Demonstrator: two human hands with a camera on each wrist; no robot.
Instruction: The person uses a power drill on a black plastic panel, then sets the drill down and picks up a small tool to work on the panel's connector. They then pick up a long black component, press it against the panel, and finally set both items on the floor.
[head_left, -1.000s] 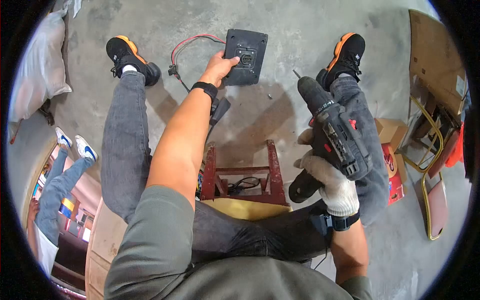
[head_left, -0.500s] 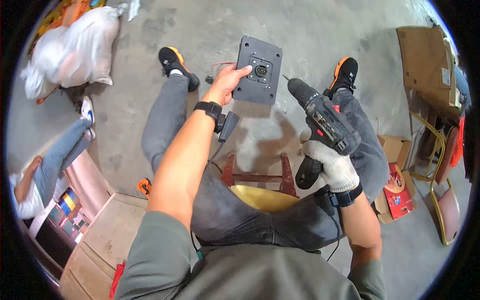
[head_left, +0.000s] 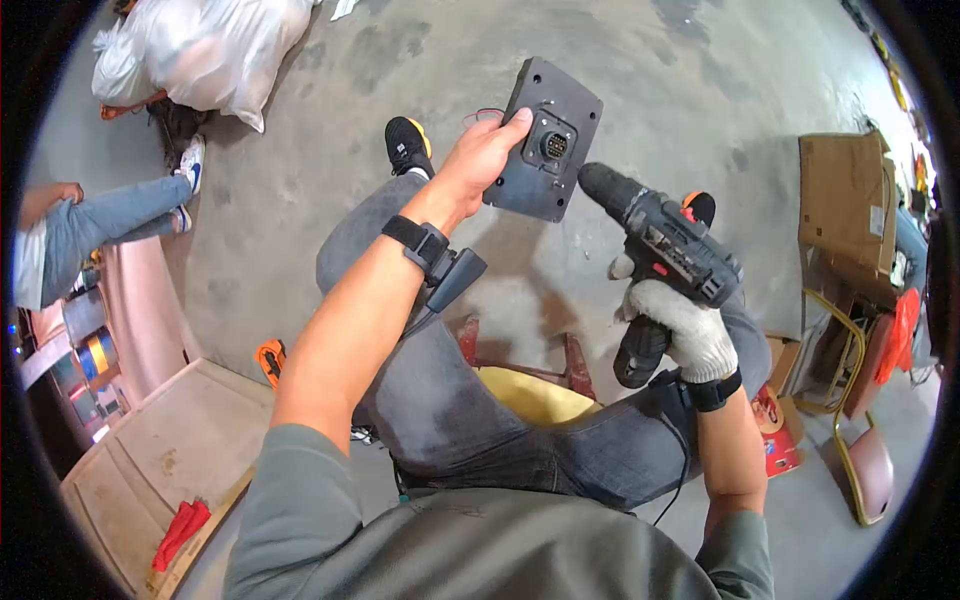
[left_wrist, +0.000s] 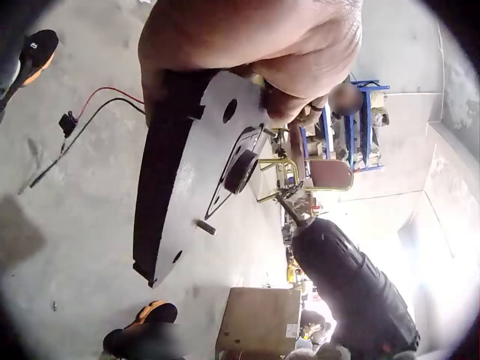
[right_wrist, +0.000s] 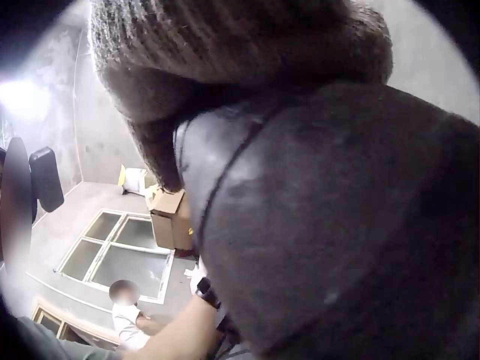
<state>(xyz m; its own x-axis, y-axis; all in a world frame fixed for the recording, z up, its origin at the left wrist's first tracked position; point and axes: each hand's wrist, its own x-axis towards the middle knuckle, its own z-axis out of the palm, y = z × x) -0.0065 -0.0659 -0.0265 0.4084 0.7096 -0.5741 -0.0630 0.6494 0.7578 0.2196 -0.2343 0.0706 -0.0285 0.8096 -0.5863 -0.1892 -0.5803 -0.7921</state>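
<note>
Whereas a second ago a plain gap separated the black panel (head_left: 545, 172) from the cordless drill (head_left: 665, 235) in the head view, the drill's nose now shows just beside the panel's right edge, and the panel is more tilted. View likewise swung, so part of the shift may be the camera's. Judged meaning: both items lie within close working range, contact not yet made.

Left hand (head_left: 485, 155): bare, grasping the panel by its left edge; thumb flat on the face, fingers behind and out of sight. Forearm stretched forward, wrist strap (head_left: 420, 245) fitted.

At the left thumb's tip: round connector (head_left: 556, 146), multi-pin, set in the panel's face; studs (left_wrist: 206, 226) standing out from the same face.

Behind the left hand's panel: red and black leads (left_wrist: 112, 94), trailing away over the floor.

Right of the left hand: drill bit (left_wrist: 292, 211), pointing toward the connector side of the panel, apart from it in the left wrist view; not discernible in the head view.

Right hand (head_left: 680, 320): white-gloved, clenched round the drill's handle; forearm bent, held above the right thigh. Exact trigger contact: cannot tell.

Below and between both hands: yellow seat (head_left: 535, 395), red-framed.

Farther, right of the right hand: cardboard box (head_left: 845, 195).

Farthest, ahead and left of the left hand: white bags (head_left: 225, 60).
</note>
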